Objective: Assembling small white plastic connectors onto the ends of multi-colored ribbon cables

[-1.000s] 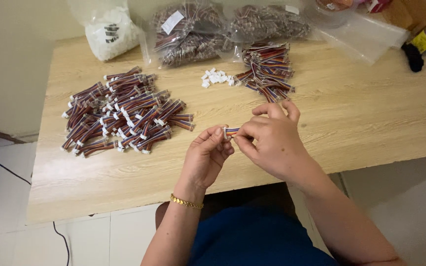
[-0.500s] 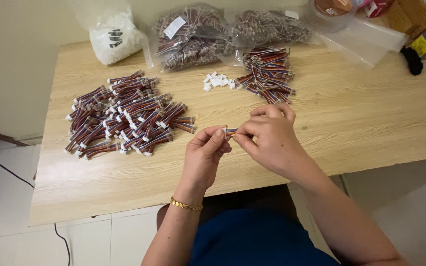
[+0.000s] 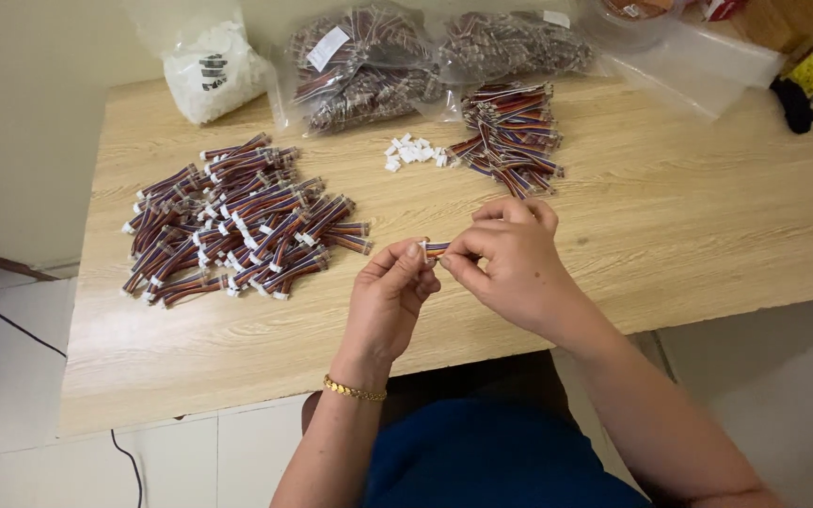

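From the head view I see both hands meeting over the front middle of the wooden counter point(image 3: 708, 235). The left hand point(image 3: 390, 299) and the right hand point(image 3: 510, 263) pinch one short wire bundle point(image 3: 436, 249) between them. Its long axis runs roughly left to right, level with the counter's front edge, with the small white connector end toward the left hand's grip and the coloured wires running into the right hand's grip. The left fingertips point(image 3: 411, 254) are clenched on the connector end; the right hand's fingers grasp the other end, hiding most of its length. The bundle sits above the counter, not resting on it, right in the gap between the two grips.

To the left of the left hand and farther from me lies a large heap of finished wire bundles point(image 3: 237, 226), well apart from the grip. Beyond the right hand lies a smaller heap of wire bundles point(image 3: 510, 136), and just beside it, to its left, a small cluster of white connectors point(image 3: 413, 153). Farther back are two clear bags of wires point(image 3: 369, 66) and a white bag point(image 3: 211, 66). A gold bracelet point(image 3: 355, 388) circles the left wrist.
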